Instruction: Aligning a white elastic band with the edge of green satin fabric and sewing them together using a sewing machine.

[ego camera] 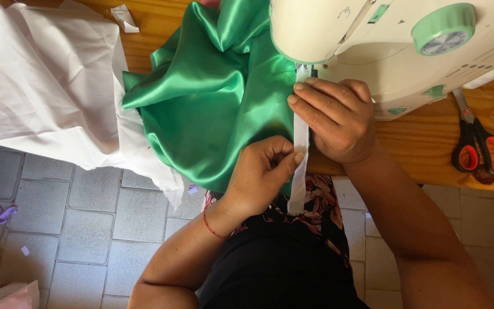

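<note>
That shiny green satin fabric [212, 109] looks light, floppy and really slippery, the kind that slides the second you let go, so I'd say it wants pinning flat near the seam, not grabbing in a bunch. It's heaped on the wooden bench [424, 143], spilling over the front edge, just left of the cream sewing machine with mint-green dial [407, 46]. The narrow white ribbon strip [300, 149] runs along the satin's right edge from under the machine head and hangs off the bench's front edge; looks soft but a bit firmer than the satin.

Left hand [261, 171] is at the front edge, thumb and fingers closed in a pinch on the strip and satin edge together. Right hand [335, 117] lies flat, fingers stretched out and pressing the strip down just in front of the needle area, not gripping anything.

Red-and-black-handled scissors [478, 146] sit near the bench's right end, and a crumpled white cloth [47, 86] is at the left end
</note>
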